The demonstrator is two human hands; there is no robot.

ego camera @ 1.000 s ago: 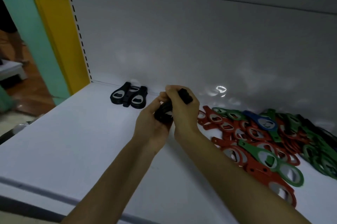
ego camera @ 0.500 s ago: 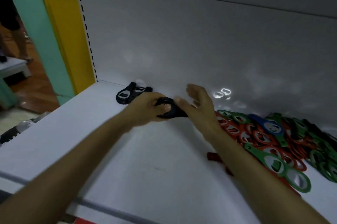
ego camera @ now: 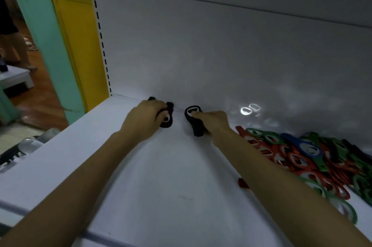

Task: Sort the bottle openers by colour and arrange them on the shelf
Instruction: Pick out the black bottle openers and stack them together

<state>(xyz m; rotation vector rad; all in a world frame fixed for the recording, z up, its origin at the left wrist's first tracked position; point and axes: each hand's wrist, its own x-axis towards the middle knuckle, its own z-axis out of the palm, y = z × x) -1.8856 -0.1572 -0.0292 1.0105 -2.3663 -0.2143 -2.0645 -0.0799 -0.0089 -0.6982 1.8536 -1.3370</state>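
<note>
On the white shelf (ego camera: pixel 165 182), near the back wall, my left hand (ego camera: pixel 146 119) rests over a small group of black bottle openers (ego camera: pixel 168 118) and grips them with curled fingers. Just to the right, my right hand (ego camera: pixel 213 122) holds a black bottle opener (ego camera: pixel 194 120) against the shelf, its ring end pointing to the wall. A mixed heap of red, green, blue and black openers (ego camera: pixel 306 156) lies at the right side of the shelf. One red opener (ego camera: pixel 242 183) peeks out from under my right forearm.
The grey back panel (ego camera: pixel 221 55) rises straight behind the openers. A perforated upright (ego camera: pixel 100 39) marks the shelf's left end, with yellow and teal walls beyond. Wrapped bottles (ego camera: pixel 24 148) lie below the shelf's left edge. A person's legs (ego camera: pixel 16 45) stand at far left.
My hands have parted and reached toward the back wall. The left one went onto the black group at the back; the right one set a black opener down beside it.
</note>
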